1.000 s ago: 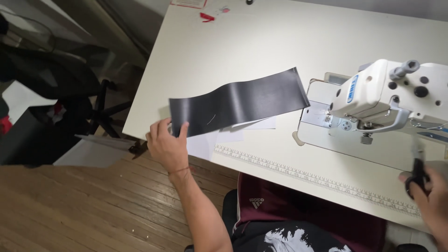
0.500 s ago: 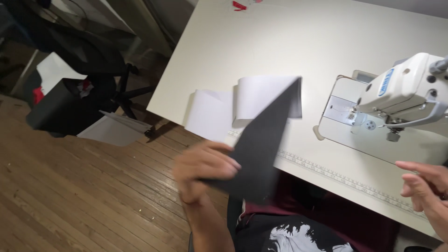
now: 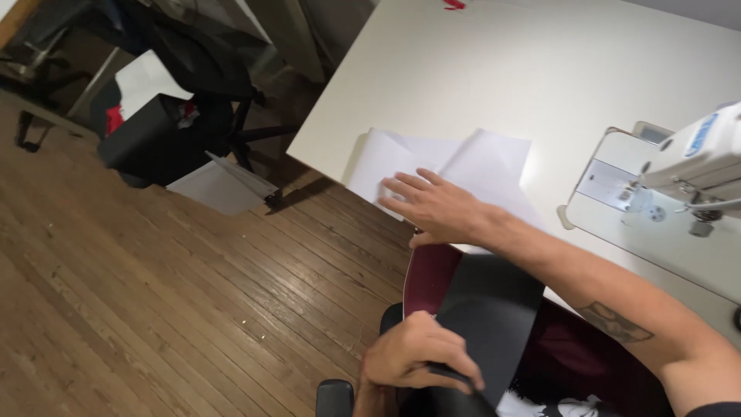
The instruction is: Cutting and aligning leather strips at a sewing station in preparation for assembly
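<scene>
Black strip (image 3: 494, 309), earlier spread on the table (image 3: 587, 69), now lies over the lap, pinched in the left hand (image 3: 417, 359); right hand (image 3: 440, 208), fingers flat and spread, presses the white paper (image 3: 494, 166), freed for handling

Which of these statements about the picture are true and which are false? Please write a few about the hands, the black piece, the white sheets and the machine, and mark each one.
1. The right hand lies flat on the white sheets. True.
2. The left hand is empty. False: its fingers grip the black strip.
3. The black strip is spread out on the table. False: it is down over the person's lap, below the table edge.
4. The sewing machine stands at the right side of the table. True.
5. The floor is grey carpet. False: it is wooden boards.
</scene>
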